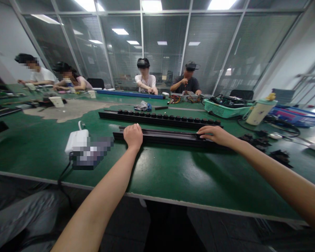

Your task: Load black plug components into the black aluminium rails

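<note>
The left hand [133, 136] and right hand [215, 135] both rest on a long black metal rail [168, 137] lying on the green-topped bench [157, 175], in front of the person. The rail's long axis runs left to right across the view, roughly along the bench's near edge. The left hand sits close to the rail's left end, its fingers curled down over the top. The right hand lies near the right end, its fingers together and extended across the rail. Whether either hand is actually gripping cannot be told; the undersides are hidden. Neither hand is nearer overall: the rail spans the gap between them. Just behind it, a second black rail [160, 119] lies nearly parallel, carrying a row of round black caps [160, 116]. A white power adapter [77, 141] sits on the bench, left of the left hand.
</note>
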A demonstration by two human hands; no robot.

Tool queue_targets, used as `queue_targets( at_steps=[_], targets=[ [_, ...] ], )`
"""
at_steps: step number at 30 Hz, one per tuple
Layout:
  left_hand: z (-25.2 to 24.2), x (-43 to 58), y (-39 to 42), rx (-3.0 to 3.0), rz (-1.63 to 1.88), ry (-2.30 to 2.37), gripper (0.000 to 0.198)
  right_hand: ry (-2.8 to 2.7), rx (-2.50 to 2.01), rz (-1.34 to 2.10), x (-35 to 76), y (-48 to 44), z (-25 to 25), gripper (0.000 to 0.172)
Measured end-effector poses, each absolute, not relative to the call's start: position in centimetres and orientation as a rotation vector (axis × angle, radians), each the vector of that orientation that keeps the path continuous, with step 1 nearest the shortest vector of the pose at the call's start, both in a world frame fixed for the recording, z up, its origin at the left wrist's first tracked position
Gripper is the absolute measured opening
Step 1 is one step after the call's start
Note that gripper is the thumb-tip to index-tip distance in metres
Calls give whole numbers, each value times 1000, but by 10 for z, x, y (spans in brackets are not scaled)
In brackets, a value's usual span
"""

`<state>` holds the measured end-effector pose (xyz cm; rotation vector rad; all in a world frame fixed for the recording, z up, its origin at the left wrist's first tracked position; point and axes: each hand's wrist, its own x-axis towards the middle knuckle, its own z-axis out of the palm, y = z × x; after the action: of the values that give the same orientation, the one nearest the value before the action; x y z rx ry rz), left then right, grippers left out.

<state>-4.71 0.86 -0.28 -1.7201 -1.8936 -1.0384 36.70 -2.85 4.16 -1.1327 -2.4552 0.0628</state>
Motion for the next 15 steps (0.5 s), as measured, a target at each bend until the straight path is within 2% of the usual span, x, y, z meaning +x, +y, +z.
queue_targets(
  at_steps=[15],
  targets=[
    [-3,-47,9,-1729,-1030,-1936,56,-2408,-1184,87,405,-36,40,35]
  ],
)
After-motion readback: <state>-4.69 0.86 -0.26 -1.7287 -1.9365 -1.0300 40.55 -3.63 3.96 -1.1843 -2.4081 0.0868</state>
